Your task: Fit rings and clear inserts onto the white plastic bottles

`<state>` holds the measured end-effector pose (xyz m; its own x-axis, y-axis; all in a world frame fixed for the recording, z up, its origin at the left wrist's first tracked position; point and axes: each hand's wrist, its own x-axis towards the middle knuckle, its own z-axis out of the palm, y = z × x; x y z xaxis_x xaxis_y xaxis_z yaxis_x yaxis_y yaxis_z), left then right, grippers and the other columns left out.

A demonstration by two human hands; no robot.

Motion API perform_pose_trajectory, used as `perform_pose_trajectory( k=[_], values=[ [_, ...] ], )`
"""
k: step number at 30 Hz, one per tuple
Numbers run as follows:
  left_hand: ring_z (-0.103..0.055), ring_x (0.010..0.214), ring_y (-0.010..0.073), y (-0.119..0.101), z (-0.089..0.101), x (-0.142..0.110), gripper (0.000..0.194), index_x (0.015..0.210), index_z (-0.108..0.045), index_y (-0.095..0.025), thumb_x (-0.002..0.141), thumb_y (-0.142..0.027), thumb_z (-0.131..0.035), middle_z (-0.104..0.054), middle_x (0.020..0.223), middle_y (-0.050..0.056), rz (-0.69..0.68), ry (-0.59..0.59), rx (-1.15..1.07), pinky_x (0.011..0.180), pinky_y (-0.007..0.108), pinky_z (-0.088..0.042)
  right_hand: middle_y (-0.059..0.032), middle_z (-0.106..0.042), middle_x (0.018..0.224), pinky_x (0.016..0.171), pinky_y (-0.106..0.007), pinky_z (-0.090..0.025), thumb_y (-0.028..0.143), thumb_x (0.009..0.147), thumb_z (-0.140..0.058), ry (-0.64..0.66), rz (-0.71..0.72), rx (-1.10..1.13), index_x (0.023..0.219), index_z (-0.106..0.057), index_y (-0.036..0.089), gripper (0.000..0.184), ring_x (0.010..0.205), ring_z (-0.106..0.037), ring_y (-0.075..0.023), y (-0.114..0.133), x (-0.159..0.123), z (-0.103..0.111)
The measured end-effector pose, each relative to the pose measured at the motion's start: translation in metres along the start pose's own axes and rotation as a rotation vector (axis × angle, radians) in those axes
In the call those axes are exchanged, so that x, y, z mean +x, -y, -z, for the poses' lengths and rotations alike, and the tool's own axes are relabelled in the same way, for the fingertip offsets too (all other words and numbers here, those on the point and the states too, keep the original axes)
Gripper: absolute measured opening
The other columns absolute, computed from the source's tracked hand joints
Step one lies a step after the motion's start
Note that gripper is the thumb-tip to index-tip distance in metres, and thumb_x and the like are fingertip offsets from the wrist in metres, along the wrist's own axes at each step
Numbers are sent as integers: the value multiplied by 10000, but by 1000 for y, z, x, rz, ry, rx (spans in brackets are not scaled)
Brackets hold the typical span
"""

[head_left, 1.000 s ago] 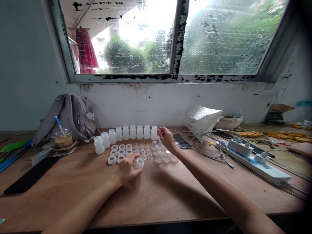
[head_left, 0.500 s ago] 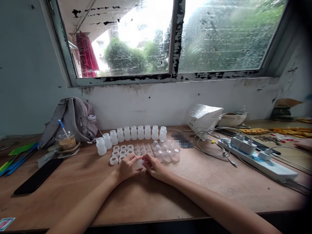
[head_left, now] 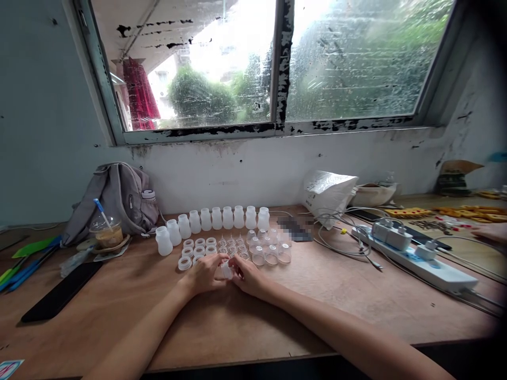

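Note:
My left hand [head_left: 206, 273] and my right hand [head_left: 247, 273] meet at the front of the bottle parts, fingers closed around a small whitish bottle ring [head_left: 226, 271]. Fingers partly cover it, so I cannot tell whether a nipple sits inside. Just beyond my left hand lie several white bottle rings [head_left: 199, 242] in rows. Clear nipples [head_left: 232, 243] stand beside them, partly hidden by my fingers. Right of these are several clear domed caps [head_left: 271, 253]. A curved row of frosted bottles [head_left: 216, 218] stands upright and uncapped behind everything.
At left are a black flat case [head_left: 61, 293], a drink cup [head_left: 108, 232] and a grey backpack [head_left: 114, 198]. A white power strip [head_left: 420, 261] with cables lies at right, near a white bag [head_left: 330, 195]. Another person's hand [head_left: 491, 232] shows at the far right.
The ring between my hands has turned and shows more of its side now. My fingers have shifted slightly around it. The view has moved a little.

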<state>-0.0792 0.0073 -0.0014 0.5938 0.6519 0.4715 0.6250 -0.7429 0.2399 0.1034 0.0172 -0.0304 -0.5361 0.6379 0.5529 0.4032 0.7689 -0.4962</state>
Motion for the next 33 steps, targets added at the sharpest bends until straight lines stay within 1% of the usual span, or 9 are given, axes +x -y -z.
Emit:
perform_pose_trajectory(
  k=[3, 6, 9, 12, 14, 17, 23, 26, 33],
  values=[
    [-537, 887, 180, 10, 14, 0, 320, 1078, -444, -227, 764, -286, -455, -566, 965, 45, 46, -13, 87, 799, 315, -414, -31, -473, 874, 653, -240, -401, 30, 640, -425, 22, 46, -59, 879, -473, 207, 301, 707, -463, -124, 4, -1, 4],
    [-525, 904, 175, 31, 34, -3, 230, 1008, -477, -216, 814, -295, -382, -556, 957, 42, 196, -130, 164, 815, 302, -402, -44, -465, 918, 684, -255, -413, 44, 682, -423, 10, 15, -67, 922, -503, 213, 304, 728, -480, -127, 4, -1, 6],
    [-488, 970, 182, 57, 53, -11, 174, 866, -527, -209, 811, -308, -395, -516, 1031, 43, 345, -222, 272, 848, 288, -379, -46, -469, 927, 680, -257, -422, 76, 716, -438, 9, -11, -57, 940, -544, 220, 286, 693, -495, -116, -2, 0, 5],
    [-477, 954, 191, 81, 63, -19, 157, 778, -564, -200, 773, -319, -461, -464, 1087, 53, 461, -242, 413, 854, 301, -369, -44, -487, 905, 677, -265, -424, 108, 733, -455, 13, -52, -59, 967, -551, 227, 280, 663, -504, -113, -9, 1, 3],
    [-483, 919, 192, 92, 65, -22, 147, 765, -577, -195, 753, -310, -486, -482, 1035, 63, 527, -203, 466, 836, 304, -372, -44, -508, 881, 679, -278, -423, 131, 730, -478, 6, -83, -59, 1000, -521, 217, 287, 672, -509, -125, -13, 2, 2],
    [-485, 921, 196, 101, 65, -26, 125, 759, -581, -187, 743, -268, -488, -526, 961, 69, 608, -91, 474, 822, 294, -364, -40, -532, 841, 672, -284, -420, 145, 714, -508, -7, -112, -49, 994, -478, 200, 287, 693, -507, -139, -18, 2, 0],
    [-560, 815, 208, 101, 63, -31, 106, 768, -572, -191, 702, -234, -502, -610, 869, 61, 772, 149, 370, 690, 271, -385, -35, -551, 836, 675, -272, -408, 108, 705, -498, 11, -89, -71, 917, -459, 195, 233, 730, -501, -140, -21, 3, -1],
    [-579, 765, 224, 99, 62, -33, 103, 757, -575, -188, 678, -226, -522, -628, 809, 67, 815, 183, 371, 634, 271, -387, -32, -542, 790, 652, -265, -407, 124, 716, -498, -8, -93, -105, 843, -476, 184, 142, 708, -497, -140, -22, 3, -2],
    [-579, 790, 237, 88, 61, -30, 124, 791, -567, -188, 695, -242, -510, -617, 863, 81, 836, 222, 392, 620, 278, -396, -28, -513, 746, 603, -235, -400, 118, 710, -516, -24, -104, -140, 701, -528, 169, 53, 653, -481, -120, -27, 6, -4]
  ],
)
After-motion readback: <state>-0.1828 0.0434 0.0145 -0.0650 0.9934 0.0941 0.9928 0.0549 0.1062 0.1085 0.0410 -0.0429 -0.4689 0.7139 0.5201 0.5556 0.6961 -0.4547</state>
